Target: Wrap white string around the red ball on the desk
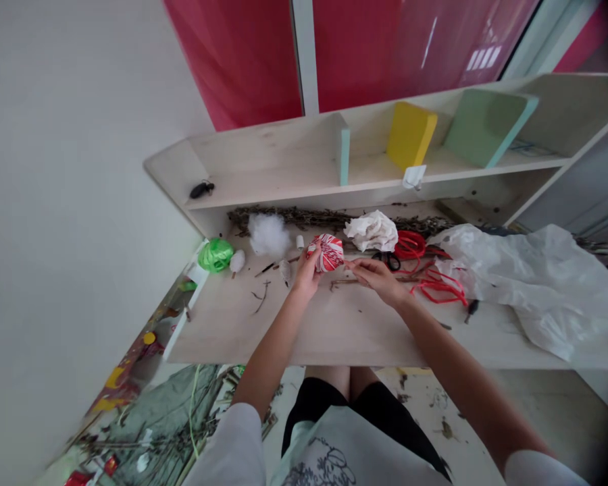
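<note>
My left hand [308, 271] is closed round a rounded red-and-white bundle [326, 253] that looks like a ball of wrapped strips, held just above the desk. Beside its right edge my right hand [375, 277] is closed in a pinch; what sits between the fingertips is too small to make out. Behind the hands lie a crumpled white paper [372, 231], dark-handled scissors [388, 260] and a coil of red cord [409, 246]. Looser red cord [440, 287] spreads right of my right hand. A white fluffy wad [268, 234] rests left of the bundle.
A green ball of ribbon [215, 255] and a small white wrapped piece [238, 261] lie at the desk's left end. Clear plastic sheeting [537, 270] covers the right side. Dry twigs [298, 217] line the back, under a shelf with a yellow divider [410, 135].
</note>
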